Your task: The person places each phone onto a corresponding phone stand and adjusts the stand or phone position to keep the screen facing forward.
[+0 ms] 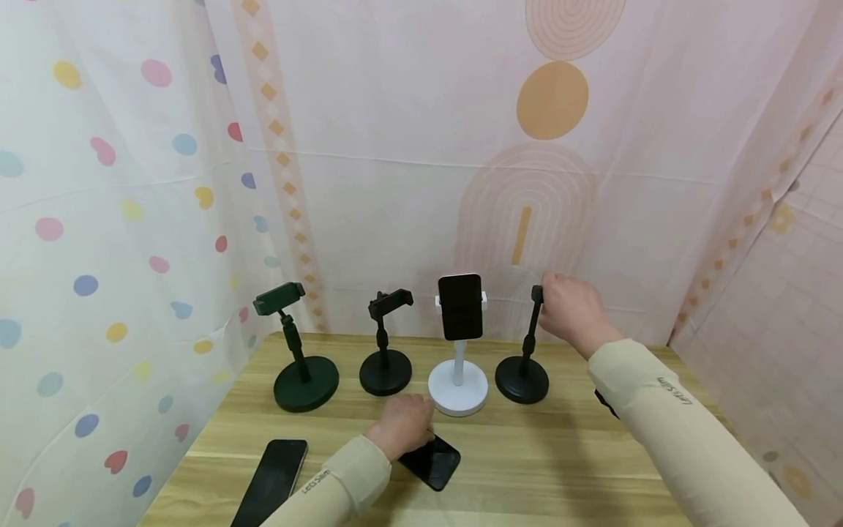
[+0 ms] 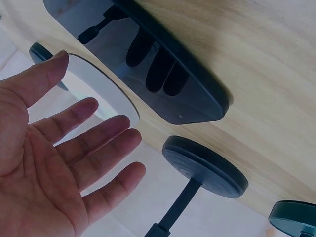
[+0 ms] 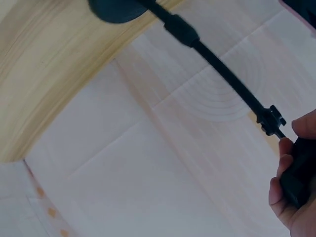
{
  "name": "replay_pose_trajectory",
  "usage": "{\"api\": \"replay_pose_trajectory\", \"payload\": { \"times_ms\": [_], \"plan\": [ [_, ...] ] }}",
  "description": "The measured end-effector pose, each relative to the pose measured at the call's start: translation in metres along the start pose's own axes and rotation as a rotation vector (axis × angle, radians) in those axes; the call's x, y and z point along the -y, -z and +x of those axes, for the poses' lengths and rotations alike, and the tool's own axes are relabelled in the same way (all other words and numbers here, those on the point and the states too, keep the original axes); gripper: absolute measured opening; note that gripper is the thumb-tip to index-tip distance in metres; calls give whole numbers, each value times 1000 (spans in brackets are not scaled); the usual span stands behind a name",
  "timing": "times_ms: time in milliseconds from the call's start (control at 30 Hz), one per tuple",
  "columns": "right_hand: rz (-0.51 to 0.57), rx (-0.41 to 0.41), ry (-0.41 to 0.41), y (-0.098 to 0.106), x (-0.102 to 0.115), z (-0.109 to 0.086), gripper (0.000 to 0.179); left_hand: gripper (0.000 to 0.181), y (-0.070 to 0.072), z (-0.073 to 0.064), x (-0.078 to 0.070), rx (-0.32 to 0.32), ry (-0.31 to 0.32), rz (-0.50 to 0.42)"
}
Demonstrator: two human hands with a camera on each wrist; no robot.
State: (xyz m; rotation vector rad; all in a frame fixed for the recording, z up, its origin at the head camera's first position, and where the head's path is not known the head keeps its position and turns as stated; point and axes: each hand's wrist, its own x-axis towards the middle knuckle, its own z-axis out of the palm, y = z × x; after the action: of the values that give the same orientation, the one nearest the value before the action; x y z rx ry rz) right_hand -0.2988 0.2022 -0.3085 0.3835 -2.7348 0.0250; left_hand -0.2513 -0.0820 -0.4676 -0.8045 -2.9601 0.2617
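Observation:
My right hand grips the clamp head of the rightmost black phone stand; that stand's round base rests on the table. In the right wrist view, my thumb and fingers curl round the dark clamp. My left hand is over the near end of a black phone that lies flat on the table. Seen from the left wrist, the fingers are loosely spread and hold nothing, and the phone mirrors them on its glossy screen.
A white stand holds an upright phone beside the gripped stand. Left of it are another black stand and a dark green one. A second flat phone lies front left. Patterned curtains back the wooden table.

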Motion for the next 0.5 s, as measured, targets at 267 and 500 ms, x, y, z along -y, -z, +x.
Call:
{"api": "replay_pose_trajectory", "payload": {
  "times_ms": [267, 500],
  "plan": [
    [70, -21, 57, 3, -6, -4, 45, 29, 1, -2, 0, 10, -3, 5],
    [110, -4, 42, 8, -7, -10, 67, 27, 1, -1, 0, 23, 4, 4]
  ]
}}
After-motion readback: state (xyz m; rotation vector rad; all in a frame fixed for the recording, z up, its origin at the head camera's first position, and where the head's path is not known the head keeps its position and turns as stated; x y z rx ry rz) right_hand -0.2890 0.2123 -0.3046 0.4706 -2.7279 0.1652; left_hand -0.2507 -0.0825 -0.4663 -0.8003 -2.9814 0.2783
